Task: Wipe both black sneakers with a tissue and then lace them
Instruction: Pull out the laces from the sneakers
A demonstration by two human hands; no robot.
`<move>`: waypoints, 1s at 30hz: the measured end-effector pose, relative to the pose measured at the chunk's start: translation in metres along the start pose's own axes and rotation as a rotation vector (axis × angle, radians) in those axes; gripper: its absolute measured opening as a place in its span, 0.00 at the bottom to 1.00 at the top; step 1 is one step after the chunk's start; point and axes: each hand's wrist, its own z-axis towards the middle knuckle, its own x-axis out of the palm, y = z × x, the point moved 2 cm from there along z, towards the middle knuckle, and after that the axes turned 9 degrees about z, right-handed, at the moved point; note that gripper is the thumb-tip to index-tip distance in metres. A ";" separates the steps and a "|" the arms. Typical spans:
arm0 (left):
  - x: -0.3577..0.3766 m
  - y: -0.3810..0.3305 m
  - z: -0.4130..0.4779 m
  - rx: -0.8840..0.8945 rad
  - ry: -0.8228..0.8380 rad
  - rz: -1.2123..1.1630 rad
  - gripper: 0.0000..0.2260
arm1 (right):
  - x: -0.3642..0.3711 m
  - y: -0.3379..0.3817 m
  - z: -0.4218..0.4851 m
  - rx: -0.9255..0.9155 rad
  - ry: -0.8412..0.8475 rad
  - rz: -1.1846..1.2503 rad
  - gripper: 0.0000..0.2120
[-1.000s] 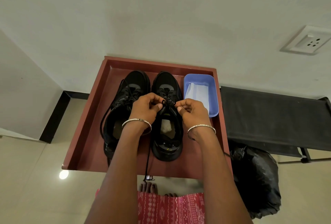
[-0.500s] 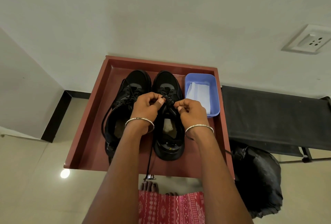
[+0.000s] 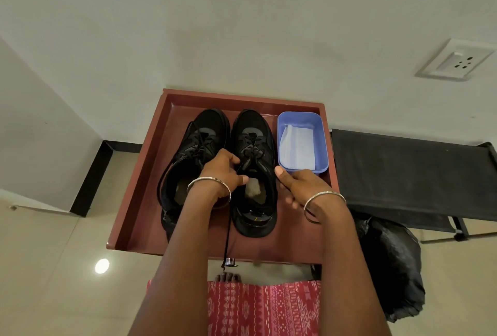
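Note:
Two black sneakers stand side by side on a reddish-brown tray table (image 3: 139, 174), toes away from me. My left hand (image 3: 217, 174) lies between the left sneaker (image 3: 204, 131) and the right sneaker (image 3: 252, 126). It grips a black lace at the right sneaker's left edge. The lace's loose end (image 3: 227, 241) hangs past the table's near edge. My right hand (image 3: 298, 188) sits just right of that sneaker, fingers curled and thumb pointing out, with nothing showing in its grip. A greyish wad (image 3: 252, 188) lies inside the right sneaker.
A blue plastic tub (image 3: 322, 142) holding a white tissue (image 3: 297, 147) stands at the tray's far right. A black fabric stand (image 3: 403, 171) and a black bag (image 3: 390, 268) are to the right, with a wall socket (image 3: 454, 58) above them.
Both hands were pinching the lace together over the right sneaker's tongue. They have drawn apart and toward me, and the right hand has come off to the sneaker's right side.

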 end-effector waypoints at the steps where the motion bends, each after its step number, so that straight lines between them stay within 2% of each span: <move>1: -0.001 0.000 0.000 -0.023 -0.002 -0.059 0.14 | -0.003 0.001 -0.004 0.014 0.003 0.038 0.26; 5: -0.004 -0.005 -0.003 -0.022 -0.016 -0.248 0.09 | -0.012 0.021 -0.022 -0.110 0.015 0.321 0.22; 8: -0.004 -0.012 -0.005 -0.039 -0.005 -0.385 0.13 | -0.015 0.046 -0.033 -0.226 0.032 0.479 0.20; 10: 0.001 -0.014 -0.004 -0.017 0.007 -0.353 0.20 | -0.018 0.061 -0.040 -0.297 0.030 0.540 0.19; 13: 0.011 -0.017 -0.004 0.029 -0.025 -0.091 0.40 | -0.023 0.080 -0.050 -0.369 -0.016 0.605 0.18; 14: 0.013 -0.020 -0.005 0.025 -0.048 -0.020 0.43 | -0.024 0.086 -0.054 -0.400 -0.028 0.638 0.18; 17: 0.018 -0.023 -0.002 -0.014 -0.121 0.097 0.42 | -0.027 0.105 -0.067 -0.552 -0.006 0.775 0.17; 20: 0.020 -0.023 -0.002 -0.062 -0.123 0.190 0.40 | -0.028 0.121 -0.082 -0.702 0.043 0.838 0.17; 24: 0.019 -0.023 -0.004 -0.086 -0.131 0.266 0.38 | -0.025 0.127 -0.093 -0.767 0.038 0.889 0.17; 30: 0.019 -0.026 -0.005 -0.102 -0.120 0.250 0.36 | -0.021 0.129 -0.098 -0.808 0.049 0.946 0.17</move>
